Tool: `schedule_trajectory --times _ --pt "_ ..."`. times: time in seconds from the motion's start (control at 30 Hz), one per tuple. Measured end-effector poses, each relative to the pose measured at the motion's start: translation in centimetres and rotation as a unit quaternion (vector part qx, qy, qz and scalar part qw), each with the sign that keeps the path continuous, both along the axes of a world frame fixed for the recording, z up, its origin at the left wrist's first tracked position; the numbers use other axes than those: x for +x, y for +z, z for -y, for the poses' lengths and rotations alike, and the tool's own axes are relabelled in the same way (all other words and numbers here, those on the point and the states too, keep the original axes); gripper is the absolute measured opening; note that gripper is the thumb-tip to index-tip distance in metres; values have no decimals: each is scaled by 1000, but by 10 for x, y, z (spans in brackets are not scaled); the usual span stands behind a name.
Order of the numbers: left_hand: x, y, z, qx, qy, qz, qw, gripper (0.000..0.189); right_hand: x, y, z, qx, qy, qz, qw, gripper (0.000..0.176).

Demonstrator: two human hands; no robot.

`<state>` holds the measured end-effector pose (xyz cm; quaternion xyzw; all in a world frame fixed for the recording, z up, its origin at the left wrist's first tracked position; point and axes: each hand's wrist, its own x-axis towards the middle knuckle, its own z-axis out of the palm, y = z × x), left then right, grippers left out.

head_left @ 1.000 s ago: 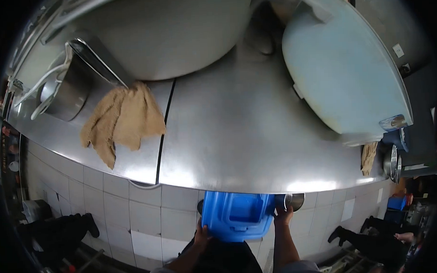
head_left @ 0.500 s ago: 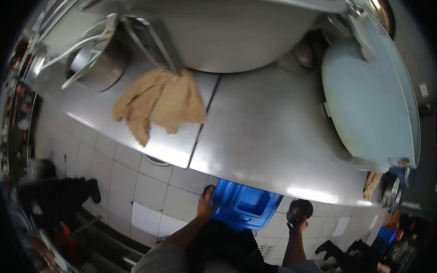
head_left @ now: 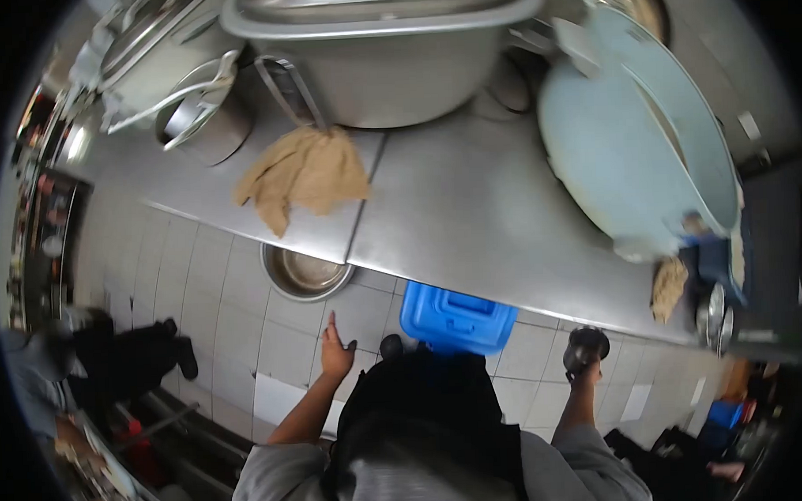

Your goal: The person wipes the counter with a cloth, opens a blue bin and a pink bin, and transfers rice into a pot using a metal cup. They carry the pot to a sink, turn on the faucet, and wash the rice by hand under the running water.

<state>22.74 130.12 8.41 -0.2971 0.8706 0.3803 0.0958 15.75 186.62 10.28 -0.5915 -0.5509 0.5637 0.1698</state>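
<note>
Cup (head_left: 586,339) gripped in our right hand (head_left: 589,374), left hand (head_left: 337,359) spread wide!
We've got the cup out past the table's (head_left: 453,218) near edge, the bin (head_left: 459,319) between our hands, a bowl (head_left: 306,273) below that edge, leftward, and a cloth (head_left: 308,172) on the table.
</note>
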Motion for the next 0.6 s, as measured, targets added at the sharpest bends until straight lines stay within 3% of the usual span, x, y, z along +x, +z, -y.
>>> schedule_trajectory --times 0.07,0.13,0.17,0.3,0.37,0.4,0.47,0.53,0.6 --pt "-2 -19 7 -8 -13 -72 997 91 35 -54 -54 -61 25 -57 996 58" --pt "-21 -12 -4 11 -39 -94 995 88 59 -35 -34 -89 -8 -67 994 54" --pt "-27 -22 -10 -8 -80 -176 981 87 75 -41 -38 -117 -12 -67 991 56" --pt "-57 -15 -74 78 -126 -81 986 80 121 -60 -33 -207 -25 -99 973 58" --pt "-64 -25 -114 132 -173 -53 975 75 128 -73 -47 -245 4 -80 966 61" --pt "-66 -38 -135 174 -190 -49 965 63 127 -76 -50 -251 20 -70 965 62" --pt "-70 -39 -185 236 -235 0 943 54 111 -52 -52 -253 81 -52 963 63" --pt "-73 -44 -245 349 -192 35 916 48 100 -54 -69 -221 102 -24 970 62" --pt "-94 -9 -309 433 -130 129 883 44 105 -77 -97 -203 191 -69 958 64"
